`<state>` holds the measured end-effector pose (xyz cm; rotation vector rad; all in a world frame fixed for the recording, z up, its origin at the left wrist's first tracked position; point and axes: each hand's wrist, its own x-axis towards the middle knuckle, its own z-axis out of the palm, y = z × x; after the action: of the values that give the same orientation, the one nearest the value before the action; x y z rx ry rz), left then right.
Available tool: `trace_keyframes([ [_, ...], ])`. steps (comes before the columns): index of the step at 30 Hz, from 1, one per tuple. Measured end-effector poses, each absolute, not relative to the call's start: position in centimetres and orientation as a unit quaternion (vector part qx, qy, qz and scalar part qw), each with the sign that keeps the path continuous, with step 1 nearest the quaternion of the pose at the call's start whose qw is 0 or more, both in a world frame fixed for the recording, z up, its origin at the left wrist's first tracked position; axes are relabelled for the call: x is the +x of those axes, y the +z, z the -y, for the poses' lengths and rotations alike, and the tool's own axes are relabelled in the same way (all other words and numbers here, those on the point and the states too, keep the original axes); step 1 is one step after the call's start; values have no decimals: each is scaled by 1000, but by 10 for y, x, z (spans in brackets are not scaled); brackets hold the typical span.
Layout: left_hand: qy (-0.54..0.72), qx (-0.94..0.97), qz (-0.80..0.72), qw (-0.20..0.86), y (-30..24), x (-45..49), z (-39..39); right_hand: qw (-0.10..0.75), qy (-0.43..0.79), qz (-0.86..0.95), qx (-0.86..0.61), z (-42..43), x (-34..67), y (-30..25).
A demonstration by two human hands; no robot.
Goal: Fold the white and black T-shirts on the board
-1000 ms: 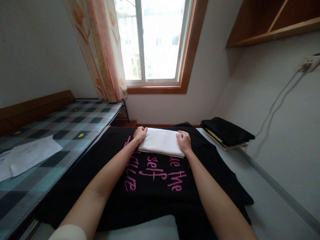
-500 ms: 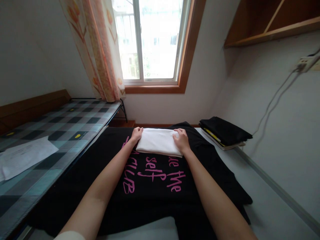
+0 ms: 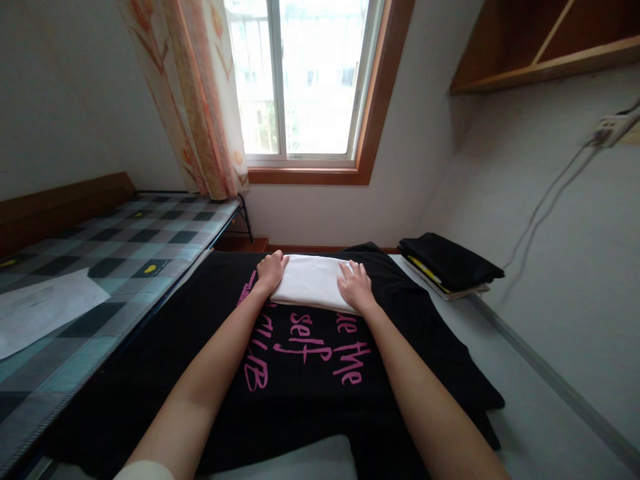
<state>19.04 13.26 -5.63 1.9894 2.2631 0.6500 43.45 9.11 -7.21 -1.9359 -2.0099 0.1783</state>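
A folded white cloth (image 3: 313,280) lies on a black T-shirt (image 3: 425,347) that is spread out with pink lettering on it. At the cloth's left end, my left hand (image 3: 271,272) is closed over the edge with bent fingers. My right hand (image 3: 355,283) rests on the right end of the cloth, its fingers spread and lying flat on top. The cloth covers part of the pink print. Below the shirt, a light grey surface (image 3: 295,461) shows at the bottom edge of the view.
To the left is a bed with a checked mattress (image 3: 165,233) and a sheet of paper (image 3: 50,303) on it. A black folded item (image 3: 453,260) tops a small stack at right. A floral curtain (image 3: 195,100) hangs by the window (image 3: 320,80). A wooden shelf (image 3: 560,70) juts out overhead.
My right hand has shifted left, from holding the cloth's right edge to lying with spread fingers on top. My left hand stays at the left edge, turned slightly. The cloth has barely moved.
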Motion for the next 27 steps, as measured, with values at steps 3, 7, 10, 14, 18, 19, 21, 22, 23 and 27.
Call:
trace_keyframes([
  [3,236,672,-700,-49,-46,201,-124,143,73,712,-684,-94,433,-73],
  [7,274,798,-533,-53,-45,232,-114,131,78,715,-682,-95,432,-74],
  [10,228,856,-464,-13,-57,252,-110,130,88,715,-681,-95,432,-72],
  [14,165,850,-499,24,-71,255,-110,124,105,705,-691,-93,434,-69],
  [18,161,814,-558,31,-76,246,-115,122,119,666,-726,-94,440,-70],
  [19,160,804,-572,31,-76,245,-116,122,126,657,-733,-95,443,-71],
  [21,161,778,-606,28,-77,242,-117,122,137,647,-740,-96,447,-73],
  [22,161,764,-625,27,-77,241,-118,123,142,645,-741,-96,449,-73],
  [23,159,750,-641,28,-77,241,-118,126,142,645,-740,-96,450,-73],
  [27,142,729,-668,38,-76,238,-118,148,74,661,-732,-93,443,-65],
])
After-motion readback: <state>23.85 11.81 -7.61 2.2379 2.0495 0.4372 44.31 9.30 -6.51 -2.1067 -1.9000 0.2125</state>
